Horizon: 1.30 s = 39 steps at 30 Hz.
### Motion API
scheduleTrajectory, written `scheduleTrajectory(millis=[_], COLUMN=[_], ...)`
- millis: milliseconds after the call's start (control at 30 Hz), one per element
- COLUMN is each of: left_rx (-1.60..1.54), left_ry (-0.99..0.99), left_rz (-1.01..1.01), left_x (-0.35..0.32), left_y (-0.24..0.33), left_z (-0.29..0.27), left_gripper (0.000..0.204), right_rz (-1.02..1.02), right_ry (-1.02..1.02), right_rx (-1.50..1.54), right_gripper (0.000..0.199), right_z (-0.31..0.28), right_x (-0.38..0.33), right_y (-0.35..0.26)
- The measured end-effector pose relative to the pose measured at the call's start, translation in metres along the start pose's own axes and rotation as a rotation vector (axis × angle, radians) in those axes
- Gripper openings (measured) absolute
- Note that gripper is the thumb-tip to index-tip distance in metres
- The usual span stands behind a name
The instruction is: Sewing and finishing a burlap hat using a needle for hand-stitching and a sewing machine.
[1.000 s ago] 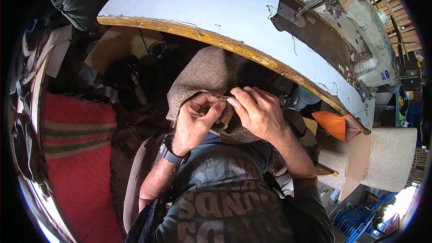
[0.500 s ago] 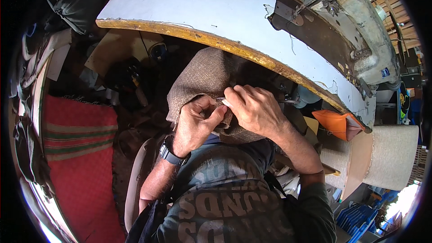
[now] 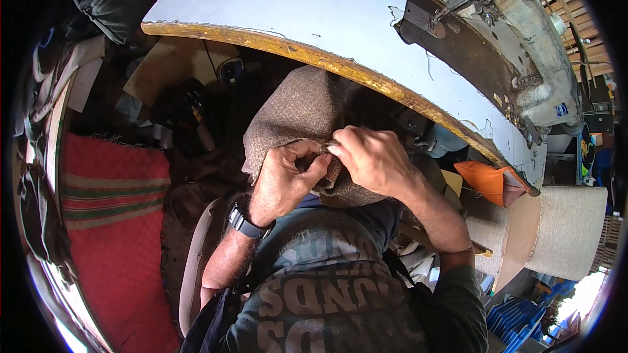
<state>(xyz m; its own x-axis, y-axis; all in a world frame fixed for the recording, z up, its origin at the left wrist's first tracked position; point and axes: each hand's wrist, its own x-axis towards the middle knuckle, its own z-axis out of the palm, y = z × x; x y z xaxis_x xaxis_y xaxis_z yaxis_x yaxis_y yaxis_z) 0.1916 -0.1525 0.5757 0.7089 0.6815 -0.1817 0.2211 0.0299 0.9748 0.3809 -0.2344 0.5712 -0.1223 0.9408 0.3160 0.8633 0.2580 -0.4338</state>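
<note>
A brown woven fabric piece (image 3: 288, 108) lies over my lap, bunched below the table's front edge. Thumb and fingers of my left hand (image 3: 284, 180) are closed in a pinch on its folded edge; a dark watch sits on that wrist. Close against it, my right hand (image 3: 376, 162) is closed too, its thumb and forefinger pinched at the same edge. Something small and pale shows at the right fingertips, too small to name. The fingertips of both hands nearly meet, and they partly hide the fold.
Ahead is a white table (image 3: 261, 0) with a worn wooden edge, bearing a sewing machine (image 3: 546, 59) at right. An orange piece (image 3: 487, 182) hangs by its corner. Left is a red striped cloth (image 3: 118, 242); right, a beige padded panel (image 3: 569, 229) and blue stacked items (image 3: 517, 317).
My right hand has shifted slightly right and down, its fingertips a little farther from the left ones. The left hand keeps its pinch on the fabric almost in place.
</note>
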Motion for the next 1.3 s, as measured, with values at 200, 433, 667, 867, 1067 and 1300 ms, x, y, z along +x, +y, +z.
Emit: scheduleTrajectory(millis=[200,433,667,867,1067,1300], left_rx=[0.044,-0.091,-0.051,0.11,-0.299,-0.089], left_ry=[0.013,0.054,0.119,0.23,0.135,-0.115], left_rz=[0.059,0.064,0.077,0.42,0.193,0.21], left_x=[0.0,-0.001,0.001,0.01,0.023,0.05], left_y=[-0.009,-0.008,-0.019,-0.031,-0.042,-0.054], left_z=[0.0,0.013,0.028,0.025,-0.002,-0.004], left_gripper=[0.022,0.015,0.013,0.011,0.028,0.034], right_rz=[0.467,0.272,0.69,0.786,0.874,0.8], right_ry=[0.03,0.104,0.203,0.229,0.214,0.138], right_rx=[0.79,0.625,1.292,1.493,1.647,1.589], right_gripper=[0.014,0.012,0.014,0.01,0.007,0.006], right_z=[-0.013,0.005,0.007,0.011,0.015,0.002], right_x=[-0.007,0.018,0.013,0.01,0.011,0.02], right_y=[0.007,0.003,0.014,0.017,0.023,0.026])
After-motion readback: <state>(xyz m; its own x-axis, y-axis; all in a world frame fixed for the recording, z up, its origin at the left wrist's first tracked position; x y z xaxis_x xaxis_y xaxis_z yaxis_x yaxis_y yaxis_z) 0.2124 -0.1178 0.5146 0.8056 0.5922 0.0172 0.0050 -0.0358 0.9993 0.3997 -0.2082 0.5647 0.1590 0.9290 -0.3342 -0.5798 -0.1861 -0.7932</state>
